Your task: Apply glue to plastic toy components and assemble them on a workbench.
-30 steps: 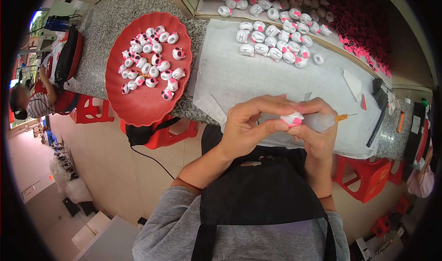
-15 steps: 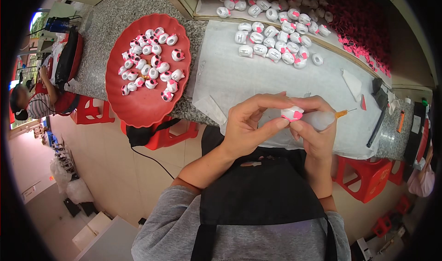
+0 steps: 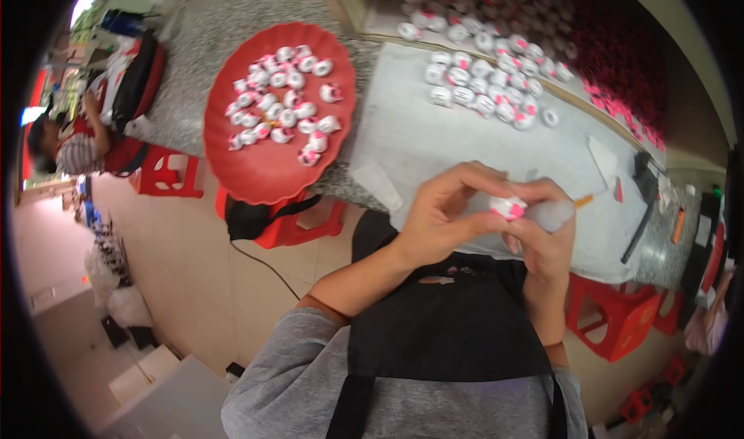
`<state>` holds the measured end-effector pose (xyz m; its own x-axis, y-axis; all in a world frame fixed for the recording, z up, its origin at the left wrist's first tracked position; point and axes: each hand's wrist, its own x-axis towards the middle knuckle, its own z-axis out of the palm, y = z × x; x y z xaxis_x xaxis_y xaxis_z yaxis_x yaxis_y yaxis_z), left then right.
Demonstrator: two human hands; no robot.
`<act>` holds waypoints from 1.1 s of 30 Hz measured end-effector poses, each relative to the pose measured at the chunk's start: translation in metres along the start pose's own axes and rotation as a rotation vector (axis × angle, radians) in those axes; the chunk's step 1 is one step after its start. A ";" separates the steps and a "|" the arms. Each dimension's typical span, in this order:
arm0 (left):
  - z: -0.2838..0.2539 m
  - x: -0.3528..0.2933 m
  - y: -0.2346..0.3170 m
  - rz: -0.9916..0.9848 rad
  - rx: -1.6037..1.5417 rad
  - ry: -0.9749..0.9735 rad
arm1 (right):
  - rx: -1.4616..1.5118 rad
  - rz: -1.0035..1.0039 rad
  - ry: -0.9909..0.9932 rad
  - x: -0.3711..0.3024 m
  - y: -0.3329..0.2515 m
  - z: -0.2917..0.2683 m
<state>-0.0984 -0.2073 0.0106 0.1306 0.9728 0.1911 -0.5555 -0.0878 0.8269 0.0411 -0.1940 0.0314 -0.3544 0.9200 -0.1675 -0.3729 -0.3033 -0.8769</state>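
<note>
We see both hands meeting right of the frame's centre, over the near edge of a grey mat (image 3: pixel 434 141). Our left hand (image 3: pixel 446 222) curls around a small white-and-pink piece (image 3: pixel 509 206), the fingers bent and pressed against it from the left and from above, thumb beneath. Our right hand (image 3: pixel 546 241) is folded around a clear squeeze bottle (image 3: pixel 552 214), fingers wrapped tight about its body; only the upper part of the bottle shows past the knuckles.

The bottle's long axis runs from lower left to upper right, and its thin orange nozzle (image 3: pixel 583 201) points to the upper right, away from the small piece. The piece sits between the two hands, touching both, just beside the bottle's body. We cannot tell which way the piece itself faces.

In the upper left of the frame a red round tray (image 3: pixel 271 175) carries a cluster of similar white-and-pink pieces. More of them lie in rows (image 3: pixel 480 90) at the upper centre of the mat, well apart from the hands.
</note>
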 end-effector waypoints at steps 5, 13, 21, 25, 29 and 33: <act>0.012 -0.017 0.007 0.013 -0.119 -0.051 | -0.030 -0.120 0.057 -0.026 0.001 0.006; 0.010 -0.049 0.032 0.044 -0.043 -0.031 | -0.099 -0.070 -0.040 -0.043 0.006 0.033; -0.094 -0.064 0.106 0.367 1.228 0.557 | -0.158 -0.117 0.030 -0.039 0.002 0.034; -0.123 -0.061 0.122 0.223 1.869 0.428 | -0.047 -0.030 0.135 -0.037 -0.007 0.014; -0.094 -0.013 0.103 0.224 1.547 0.351 | -0.042 -0.015 0.221 -0.034 -0.005 -0.012; -0.020 0.062 0.040 0.406 1.357 -0.154 | 0.059 -0.065 0.314 -0.039 -0.002 -0.034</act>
<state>-0.1290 -0.1463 0.0445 0.2903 0.8060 0.5158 0.6175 -0.5696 0.5424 0.0847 -0.2207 0.0238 -0.0496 0.9668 -0.2505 -0.4381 -0.2464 -0.8645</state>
